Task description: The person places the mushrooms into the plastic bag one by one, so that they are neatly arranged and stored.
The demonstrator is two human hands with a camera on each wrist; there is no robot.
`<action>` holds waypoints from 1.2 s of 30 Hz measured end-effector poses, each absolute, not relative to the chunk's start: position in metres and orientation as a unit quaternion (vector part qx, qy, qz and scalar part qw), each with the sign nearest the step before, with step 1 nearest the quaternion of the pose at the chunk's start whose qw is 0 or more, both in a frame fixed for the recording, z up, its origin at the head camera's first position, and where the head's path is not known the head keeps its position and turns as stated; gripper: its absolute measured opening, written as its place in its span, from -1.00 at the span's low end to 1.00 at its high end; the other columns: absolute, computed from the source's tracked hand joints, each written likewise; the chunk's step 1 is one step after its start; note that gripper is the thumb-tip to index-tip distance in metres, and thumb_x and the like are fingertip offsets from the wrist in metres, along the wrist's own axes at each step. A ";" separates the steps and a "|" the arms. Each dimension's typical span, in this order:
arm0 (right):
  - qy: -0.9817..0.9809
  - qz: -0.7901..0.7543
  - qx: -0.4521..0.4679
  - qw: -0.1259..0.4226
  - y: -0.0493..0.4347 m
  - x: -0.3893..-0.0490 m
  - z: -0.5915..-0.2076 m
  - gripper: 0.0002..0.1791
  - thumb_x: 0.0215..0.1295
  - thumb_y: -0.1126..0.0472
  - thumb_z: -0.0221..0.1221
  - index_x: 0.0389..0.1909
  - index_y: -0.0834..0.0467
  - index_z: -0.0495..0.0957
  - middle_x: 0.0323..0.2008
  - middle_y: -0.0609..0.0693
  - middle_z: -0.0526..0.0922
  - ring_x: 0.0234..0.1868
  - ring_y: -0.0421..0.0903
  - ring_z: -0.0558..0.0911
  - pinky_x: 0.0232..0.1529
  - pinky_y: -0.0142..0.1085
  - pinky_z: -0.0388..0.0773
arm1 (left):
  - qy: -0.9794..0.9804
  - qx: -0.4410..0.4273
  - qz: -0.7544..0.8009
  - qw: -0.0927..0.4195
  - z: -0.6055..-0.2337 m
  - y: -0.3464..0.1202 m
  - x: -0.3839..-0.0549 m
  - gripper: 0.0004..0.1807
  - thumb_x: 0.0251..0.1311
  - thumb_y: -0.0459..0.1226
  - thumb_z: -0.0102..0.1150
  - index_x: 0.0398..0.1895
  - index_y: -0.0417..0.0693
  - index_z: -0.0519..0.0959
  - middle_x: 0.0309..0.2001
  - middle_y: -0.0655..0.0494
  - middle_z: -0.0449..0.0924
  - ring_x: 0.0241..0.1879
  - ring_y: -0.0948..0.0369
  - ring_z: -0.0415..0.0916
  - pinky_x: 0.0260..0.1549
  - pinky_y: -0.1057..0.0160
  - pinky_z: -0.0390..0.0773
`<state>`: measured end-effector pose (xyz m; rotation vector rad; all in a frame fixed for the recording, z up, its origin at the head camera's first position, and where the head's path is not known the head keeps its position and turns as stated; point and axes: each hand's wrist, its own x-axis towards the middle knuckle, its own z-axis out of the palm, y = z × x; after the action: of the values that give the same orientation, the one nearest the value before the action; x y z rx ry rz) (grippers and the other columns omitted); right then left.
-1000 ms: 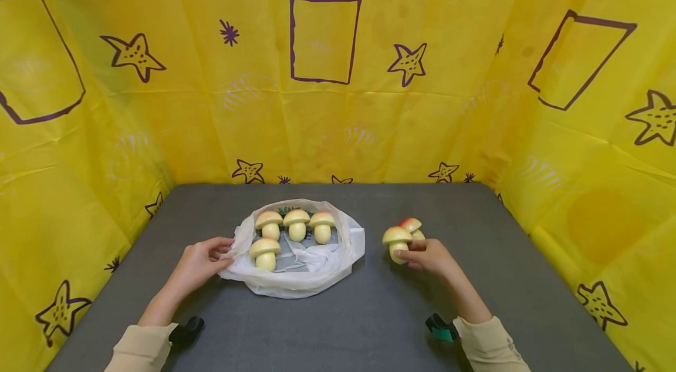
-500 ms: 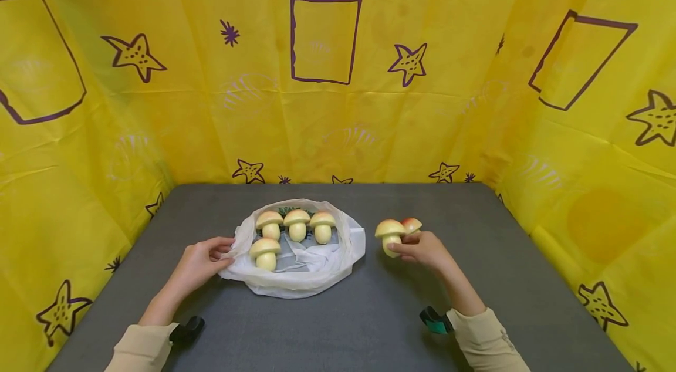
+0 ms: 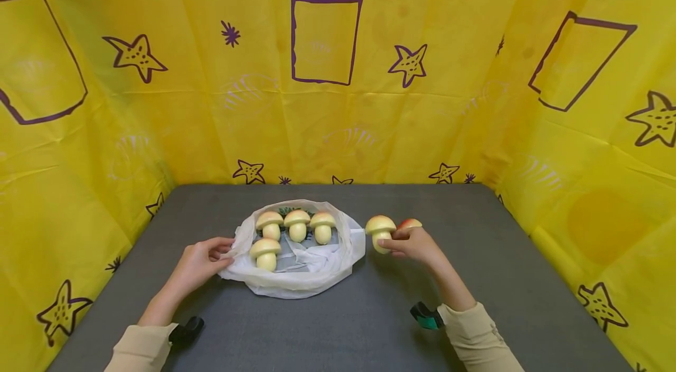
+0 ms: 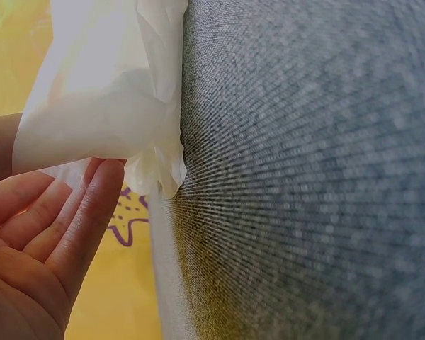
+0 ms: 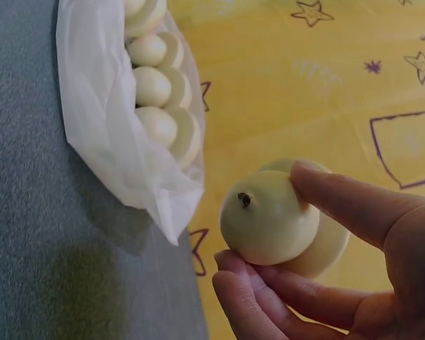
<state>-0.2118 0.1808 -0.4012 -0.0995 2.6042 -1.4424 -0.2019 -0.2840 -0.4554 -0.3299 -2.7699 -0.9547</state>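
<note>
My left hand [image 3: 199, 261] pinches the left edge of a white plastic bag [image 3: 285, 287], its mouth rolled wide. In the left wrist view the bag's edge [image 4: 103, 92] lies between thumb and fingers. Several toy mushrooms [image 3: 297, 225] with pale stems and yellow-orange caps sit in the bag. To the right of the bag, my right hand [image 3: 417, 244] grips another toy mushroom [image 3: 380, 224] by its stem, cap up. The right wrist view shows the stem's round end [image 5: 273, 223] held between thumb and fingertips. Behind this hand a further red-topped mushroom [image 3: 409, 223] is partly hidden.
A dark grey table [image 3: 296, 337] carries everything. Yellow cloth [image 3: 338, 114] with starfish drawings surrounds it at the back and both sides. A white flap [image 3: 358, 244] of the bag sticks out on its right.
My right hand has lifted the mushroom and carried it left, toward the bag, away from the one behind. My left hand and the bag have stayed put.
</note>
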 end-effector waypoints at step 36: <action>0.847 -0.515 -0.049 0.122 0.119 -0.220 -0.385 -0.60 0.06 0.03 0.37 -0.27 0.31 0.66 -0.26 0.09 0.71 -0.27 0.02 0.73 -0.18 -0.18 0.63 | -0.933 -0.114 -0.327 0.100 -0.459 -0.286 -0.204 -0.61 -0.03 -0.32 0.39 -0.06 -0.15 0.63 -0.27 0.02 0.69 -0.37 0.22 0.61 -0.39 0.39 0.57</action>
<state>-0.2202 0.1193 -0.3853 -0.1420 2.4721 -1.5044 -0.2042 -0.2857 -0.4591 -0.3383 -2.7576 -0.9668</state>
